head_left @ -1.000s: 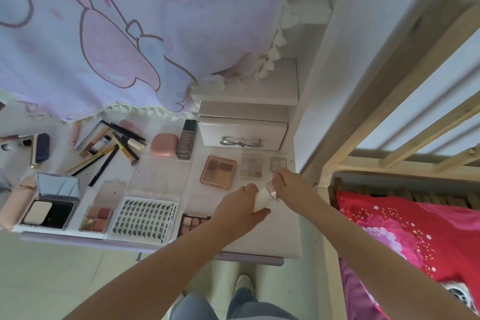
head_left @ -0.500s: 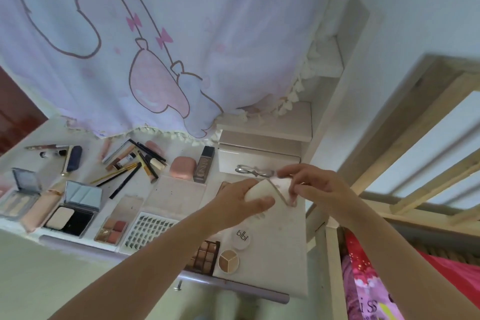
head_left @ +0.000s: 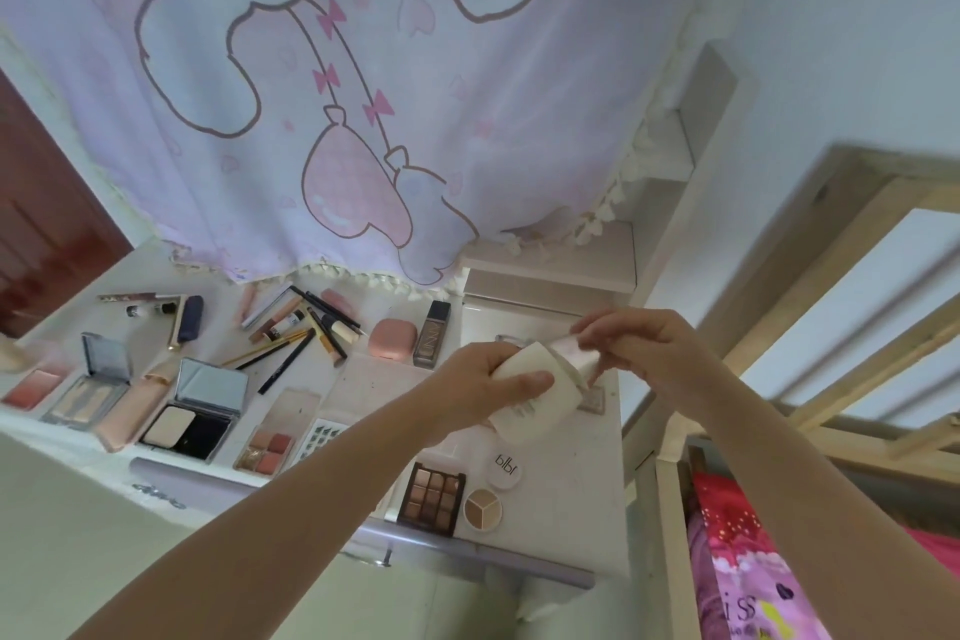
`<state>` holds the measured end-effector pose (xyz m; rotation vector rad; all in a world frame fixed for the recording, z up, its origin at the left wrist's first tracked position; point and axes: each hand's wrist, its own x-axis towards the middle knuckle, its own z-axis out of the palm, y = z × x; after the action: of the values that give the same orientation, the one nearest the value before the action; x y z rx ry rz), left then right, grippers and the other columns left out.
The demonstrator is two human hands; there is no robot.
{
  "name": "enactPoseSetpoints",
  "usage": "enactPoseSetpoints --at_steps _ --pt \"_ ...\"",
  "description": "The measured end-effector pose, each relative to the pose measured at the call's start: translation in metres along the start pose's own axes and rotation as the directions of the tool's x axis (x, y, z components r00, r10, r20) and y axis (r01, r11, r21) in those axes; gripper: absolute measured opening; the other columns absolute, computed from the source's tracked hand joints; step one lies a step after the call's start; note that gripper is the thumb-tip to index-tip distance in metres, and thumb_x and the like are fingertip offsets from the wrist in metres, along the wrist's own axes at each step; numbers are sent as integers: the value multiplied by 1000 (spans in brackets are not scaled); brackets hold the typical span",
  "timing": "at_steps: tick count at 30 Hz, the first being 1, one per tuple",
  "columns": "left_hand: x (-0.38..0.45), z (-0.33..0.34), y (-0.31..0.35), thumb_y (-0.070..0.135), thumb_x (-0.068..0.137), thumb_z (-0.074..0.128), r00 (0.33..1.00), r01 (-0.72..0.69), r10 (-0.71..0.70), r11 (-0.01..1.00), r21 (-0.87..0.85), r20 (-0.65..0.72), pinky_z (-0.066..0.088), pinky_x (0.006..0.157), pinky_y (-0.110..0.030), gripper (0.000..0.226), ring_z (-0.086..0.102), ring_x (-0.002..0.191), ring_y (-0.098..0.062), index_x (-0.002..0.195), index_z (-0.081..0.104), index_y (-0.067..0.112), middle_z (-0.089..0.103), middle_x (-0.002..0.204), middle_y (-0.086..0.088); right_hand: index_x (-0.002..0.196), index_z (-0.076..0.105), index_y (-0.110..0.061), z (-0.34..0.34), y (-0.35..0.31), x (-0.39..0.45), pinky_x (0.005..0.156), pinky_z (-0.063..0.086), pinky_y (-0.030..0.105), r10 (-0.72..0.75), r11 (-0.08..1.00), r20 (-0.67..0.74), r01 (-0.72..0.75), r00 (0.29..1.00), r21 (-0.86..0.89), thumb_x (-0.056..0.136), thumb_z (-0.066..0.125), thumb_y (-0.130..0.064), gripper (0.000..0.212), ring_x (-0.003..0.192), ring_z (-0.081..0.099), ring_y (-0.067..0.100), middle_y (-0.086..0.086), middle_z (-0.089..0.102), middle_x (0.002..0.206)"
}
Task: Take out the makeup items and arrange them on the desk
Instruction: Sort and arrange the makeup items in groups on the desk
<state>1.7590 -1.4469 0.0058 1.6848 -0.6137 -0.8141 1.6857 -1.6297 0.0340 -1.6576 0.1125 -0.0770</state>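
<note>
Cream-coloured and small, the cardboard box (head_left: pixel 524 395) now sits up in the air above the white desk (head_left: pixel 587 483); a second ago it was low by the desk top. The left hand (head_left: pixel 483 379) grips the box. The right hand (head_left: pixel 639 348) pinches a shiny pink tube (head_left: pixel 571 353) and has it half out of the box's open top. It looks nearly ready to set down near the round white jar (head_left: pixel 505 469).

Curtain (head_left: pixel 363 83): soft matt cloth. Bench (head_left: pixel 582 494): smooth pale laminate. Compact (head_left: pixel 200 405): glossy plastic, mirrored lid. Bed frame (head_left: pixel 810 276): bare matt wood. Door (head_left: pixel 47 224): dark glossy wood.
</note>
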Motion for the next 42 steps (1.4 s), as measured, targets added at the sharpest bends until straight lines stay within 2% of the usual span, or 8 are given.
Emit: enactPoseSetpoints --at_steps 4,8,13,19,27,30,36,42 --pt "-14 -1 -5 24 84 62 1000 -11 12 996 87 -7 48 53 -11 9 59 55 3 75 60 21 59 70 6 72 54 -6 11 6 -8 60 53 17 32 999 25 -31 999 -19 78 52 17 23 63 62 3 -1 62 86" --pt "-29 1 -14 26 84 62 1000 16 -17 991 131 4 49 67 -28 12 58 71 -15 82 62 14 59 78 -3 104 55 -4 15 13 -16 63 53 18 136 989 175 -125 975 -74 75 50 24 41 69 64 2 1 59 97" --pt "-46 6 -29 27 85 60 996 86 -86 996 -7 15 51 61 -20 6 61 65 -7 80 61 24 62 74 4 59 70 -24 24 21 -27 65 52 14 60 993 144 -44 988 -107 73 47 28 59 80 63 -2 -5 62 101" --pt "-46 25 -45 27 86 59 982 185 -186 982 -31 -25 51 71 -32 6 60 72 -15 84 60 21 62 79 0 51 70 -10 19 53 -32 58 55 20 182 981 136 -189 974 43 80 39 23 54 63 67 10 -4 71 76" --pt "5 75 -82 28 88 57 914 401 -395 915 53 -92 48 86 -37 33 58 97 -25 110 57 4 60 100 -10 103 59 1 -24 116 -12 69 54 17 425 905 201 -410 883 -114 78 55 15 29 76 62 10 2 63 86" --pt "20 100 -110 30 88 56 860 509 -492 846 157 -134 40 101 -37 41 48 109 -24 123 49 11 54 116 -9 110 57 7 -38 148 -1 72 53 19 510 859 234 -474 828 -194 79 55 14 32 80 59 13 6 62 91" --pt "30 137 -157 13 82 62 729 602 -630 776 -189 -267 41 62 -13 37 50 86 -10 116 47 11 51 89 8 109 61 -3 -41 202 23 65 44 2 535 806 313 -363 785 -466 84 56 0 26 92 55 11 3 60 99" --pt "30 158 -172 18 75 71 495 543 -665 739 -399 -559 47 69 -22 21 57 81 -14 89 56 21 58 81 8 116 58 -14 -33 228 44 70 40 1 494 783 431 -170 755 -598 86 52 -5 32 96 51 5 -2 59 113"
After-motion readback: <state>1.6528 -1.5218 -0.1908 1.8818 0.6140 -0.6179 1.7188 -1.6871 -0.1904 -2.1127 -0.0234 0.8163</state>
